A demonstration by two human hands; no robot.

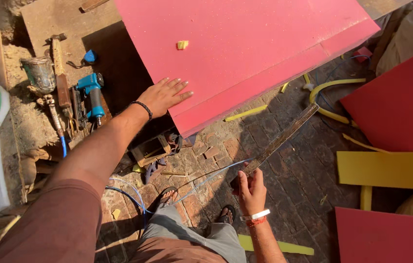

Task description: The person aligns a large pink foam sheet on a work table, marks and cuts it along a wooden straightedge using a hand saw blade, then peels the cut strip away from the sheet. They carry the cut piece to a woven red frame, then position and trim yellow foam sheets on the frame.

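Left hand, fingers spread, flat on near corner of red panel; grip open, pinching nothing. Dark band at that wrist. Right hand lower down, grip wrapped tight round handle of long saw, blade angled up and right over brick floor, tip near panel's front edge. Panel resting on wooden surface, overhanging bricks. On surface, left of hand: blue nail gun, hammer, metal cup. Small yellow scrap on panel. Yellow strips on bricks. More red and yellow sheets at right. Sandalled feet below.
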